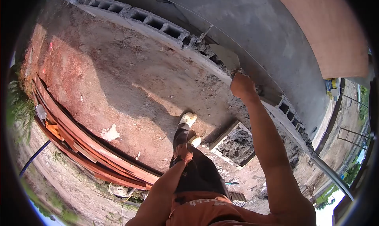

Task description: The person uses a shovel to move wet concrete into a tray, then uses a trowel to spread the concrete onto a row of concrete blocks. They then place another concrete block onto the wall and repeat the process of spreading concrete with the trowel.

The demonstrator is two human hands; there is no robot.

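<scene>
Grey rendered wall (268,32): it fills the upper right. A course of hollow grey concrete blocks (154,22) runs along its foot, from upper left to lower right.

Reddish dirt ground (118,84): a stack of long rust-red boards (87,147) lies along its left edge. A shallow square box of dark mortar (225,133) sits near your feet, just below the blocks.

Flat grey steel trowel (226,57): it is at the top of the block course, against the broken mortar joint. Its long axis follows the course and the blade tip points up and left, away from you.

Right hand (241,86): fist closed round the trowel's handle, arm fully extended.

Left hand (182,151): it lies over your dark-trousered knee, fingers loosely draped, holding nothing.

Writing: there is white lettering (197,202) on your orange shirt, too distorted to read. No brand is visible.
</scene>
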